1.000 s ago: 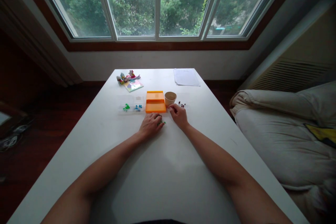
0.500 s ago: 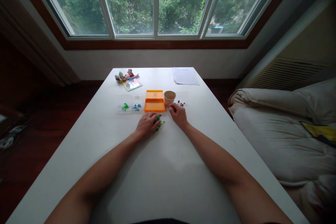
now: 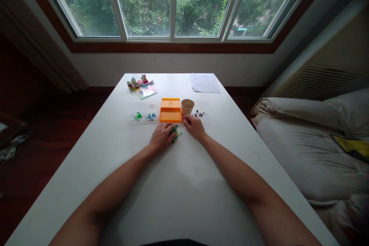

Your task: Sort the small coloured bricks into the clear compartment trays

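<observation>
My left hand [image 3: 162, 135] rests on the table, its fingers extended beside and partly over a small pile of green, blue and yellowish pieces [image 3: 177, 133], hiding part of it. Across from it, my right hand [image 3: 195, 127] has thumb and fingertips pinched together at the front right corner of an orange tray [image 3: 170, 115]. Whatever the pinch holds is too small to make out. A brown paper cup [image 3: 187, 106] stands just behind the right hand, and dark little pieces [image 3: 199, 113] are scattered to the cup's right.
Left of the tray lies a clear plastic case [image 3: 143, 121] with green pieces [image 3: 138, 115] and blue pieces [image 3: 150, 116]. Colourful figures [image 3: 137, 82] and a pastel card [image 3: 146, 91] occupy the far left corner. White papers [image 3: 205, 83] lie at the far right.
My right hand has shifted slightly left, from in front of the cup to the orange tray's corner. My left hand stays by the pile.
</observation>
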`<state>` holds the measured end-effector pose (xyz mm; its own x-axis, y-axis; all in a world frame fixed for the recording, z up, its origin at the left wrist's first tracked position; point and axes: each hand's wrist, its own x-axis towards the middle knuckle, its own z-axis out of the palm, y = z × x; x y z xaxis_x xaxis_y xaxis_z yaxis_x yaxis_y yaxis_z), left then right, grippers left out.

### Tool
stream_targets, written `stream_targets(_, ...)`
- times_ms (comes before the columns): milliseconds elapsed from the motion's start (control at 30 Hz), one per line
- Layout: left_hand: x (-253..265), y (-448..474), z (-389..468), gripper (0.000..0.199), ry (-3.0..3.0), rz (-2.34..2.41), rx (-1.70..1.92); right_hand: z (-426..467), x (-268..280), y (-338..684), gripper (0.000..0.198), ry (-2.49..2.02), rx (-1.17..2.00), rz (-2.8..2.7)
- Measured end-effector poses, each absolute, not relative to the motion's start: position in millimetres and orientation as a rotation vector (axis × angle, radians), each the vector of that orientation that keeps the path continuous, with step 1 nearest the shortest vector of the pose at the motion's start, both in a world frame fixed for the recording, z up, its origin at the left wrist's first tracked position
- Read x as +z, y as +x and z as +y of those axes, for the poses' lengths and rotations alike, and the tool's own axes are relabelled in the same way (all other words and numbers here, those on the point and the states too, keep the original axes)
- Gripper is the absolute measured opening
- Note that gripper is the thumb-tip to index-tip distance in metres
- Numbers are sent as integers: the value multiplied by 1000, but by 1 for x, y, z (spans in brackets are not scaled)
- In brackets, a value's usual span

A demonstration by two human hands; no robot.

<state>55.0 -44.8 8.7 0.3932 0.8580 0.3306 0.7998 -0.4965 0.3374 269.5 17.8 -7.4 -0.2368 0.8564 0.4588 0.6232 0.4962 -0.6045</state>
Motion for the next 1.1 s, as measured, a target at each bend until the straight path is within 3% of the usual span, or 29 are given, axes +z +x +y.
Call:
stream_targets(200,7,53,-43,28,2464,1662,722,20,-13,264,19,-1225,319,-2138)
stream_targets(500,8,54,-48,25,2495,1498,690,20,-14,263,18,-1214,316,-2145)
stream_targets(1100,6,40,-36,23,2308,1949,752,21,-18,262,27,-1201,209,-2202)
